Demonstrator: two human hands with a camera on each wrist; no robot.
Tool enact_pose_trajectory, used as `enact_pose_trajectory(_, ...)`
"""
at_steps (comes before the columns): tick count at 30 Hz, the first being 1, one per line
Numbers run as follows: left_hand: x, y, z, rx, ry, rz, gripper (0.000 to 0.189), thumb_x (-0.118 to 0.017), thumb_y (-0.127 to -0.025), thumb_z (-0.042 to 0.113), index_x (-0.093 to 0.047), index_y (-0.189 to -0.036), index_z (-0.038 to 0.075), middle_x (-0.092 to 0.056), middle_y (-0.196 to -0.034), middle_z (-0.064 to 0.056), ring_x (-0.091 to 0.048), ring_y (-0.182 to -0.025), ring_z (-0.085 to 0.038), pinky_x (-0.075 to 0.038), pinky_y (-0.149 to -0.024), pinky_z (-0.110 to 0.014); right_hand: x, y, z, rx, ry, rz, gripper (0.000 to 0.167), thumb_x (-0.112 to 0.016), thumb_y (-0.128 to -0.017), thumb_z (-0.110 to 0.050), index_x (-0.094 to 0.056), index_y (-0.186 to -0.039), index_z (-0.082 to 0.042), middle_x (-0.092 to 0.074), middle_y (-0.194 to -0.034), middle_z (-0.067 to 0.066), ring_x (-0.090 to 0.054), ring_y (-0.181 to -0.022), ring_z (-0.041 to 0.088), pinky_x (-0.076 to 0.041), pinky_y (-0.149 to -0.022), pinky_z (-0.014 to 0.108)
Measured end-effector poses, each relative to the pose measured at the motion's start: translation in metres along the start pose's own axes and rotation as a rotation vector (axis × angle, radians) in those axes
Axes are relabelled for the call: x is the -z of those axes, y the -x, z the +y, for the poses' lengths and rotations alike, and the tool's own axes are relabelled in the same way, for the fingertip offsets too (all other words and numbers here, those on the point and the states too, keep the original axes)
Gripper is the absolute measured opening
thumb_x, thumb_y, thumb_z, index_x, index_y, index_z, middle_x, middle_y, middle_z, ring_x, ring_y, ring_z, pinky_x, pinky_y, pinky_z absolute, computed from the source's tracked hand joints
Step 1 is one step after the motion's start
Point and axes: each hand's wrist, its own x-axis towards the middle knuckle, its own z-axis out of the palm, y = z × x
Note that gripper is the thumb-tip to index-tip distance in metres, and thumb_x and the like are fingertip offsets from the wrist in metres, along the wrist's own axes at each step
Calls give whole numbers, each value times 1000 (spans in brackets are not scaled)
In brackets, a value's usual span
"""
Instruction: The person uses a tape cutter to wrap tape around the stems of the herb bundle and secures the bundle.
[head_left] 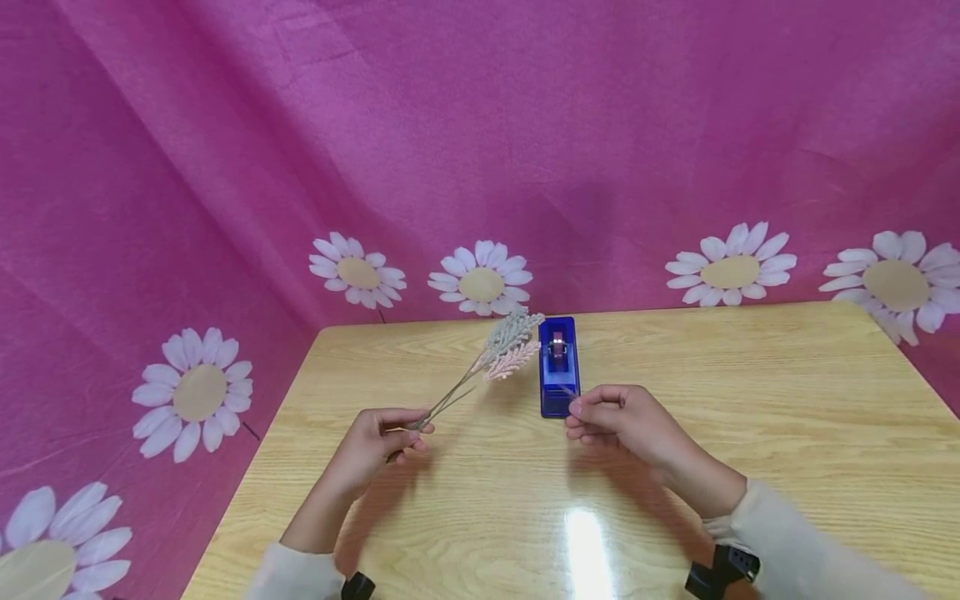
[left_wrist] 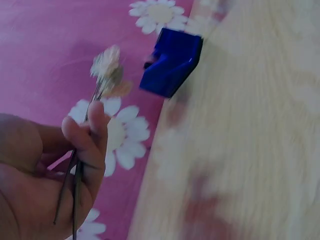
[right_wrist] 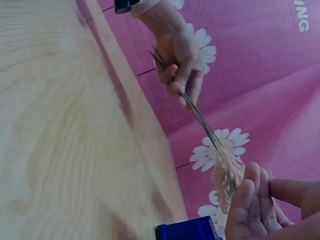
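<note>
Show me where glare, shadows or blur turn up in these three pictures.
Head view: a white glare patch low on the pale wooden table, brownish shadows beneath the left hand and right hand; left wrist view: soft overall, the pale pink and grey-green feathery flower sprigs blurred; right wrist view: dimmer than the head view, but the white printed letters ING are legible.

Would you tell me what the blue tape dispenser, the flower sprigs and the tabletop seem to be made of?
Tape dispenser: probably hard, glossy plastic, judging by its sheen and moulded shape.
Flower sprigs: perhaps plastic or dried plant, matte; the clustered heads on thin stems leave it open.
Tabletop: wood or wood-look laminate, glossy, with visible grain and a bright reflection.
</note>
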Motion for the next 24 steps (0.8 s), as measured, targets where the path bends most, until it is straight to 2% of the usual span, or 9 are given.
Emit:
enact_pose_trajectory(5,20,7,4,-5,-54,-76,34,-63,-98,-4,-62,-130,-15,-76,-108,-18,-71,-77,-7,-45,-55,-17,4,-1,-8,0,-30,-8,18,-66,-101,-7,-66,-111,7,-78,-93,10,-76,-85,16,-61,-81,31)
enact_pose_trajectory(10,37,11,6,-5,-71,-156,27,-61,-96,-8,-61,-121,-20,-75,-106,-26,-71,-73,-9,-46,-56,-18,5,-1,-19,35,-61,-23,13,-64,-101,-4,-67,-109,6,-77,-92,9,-76,-85,18,-61,-80,30)
enact_pose_trajectory(14,44,13,6,-21,-92,-222,23,-59,-95,-12,-61,-116,-21,-73,-105,-31,-72,-73,-11,-49,-55,-19,5,-1,-28,46,-48,-27,15,-63,-102,-5,-67,-110,7,-77,-93,10,-76,-86,18,-61,-82,30)
enact_pose_trajectory(19,40,11,9,-43,-108,-299,23,-62,-95,-11,-65,-115,-20,-71,-104,-35,-73,-73,-12,-50,-54,-19,5,-2,-34,52,-31,-33,16,-63,-102,-6,-67,-111,7,-76,-95,10,-76,-87,17,-61,-83,30)
enact_pose_trajectory(24,25,2,14,-51,-142,-343,22,-61,-95,-11,-69,-115,-16,-72,-104,-34,-73,-72,-12,-51,-55,-20,3,-3,-38,56,-27,-35,17,-63,-102,-6,-67,-111,8,-77,-94,10,-76,-85,16,-61,-82,29)
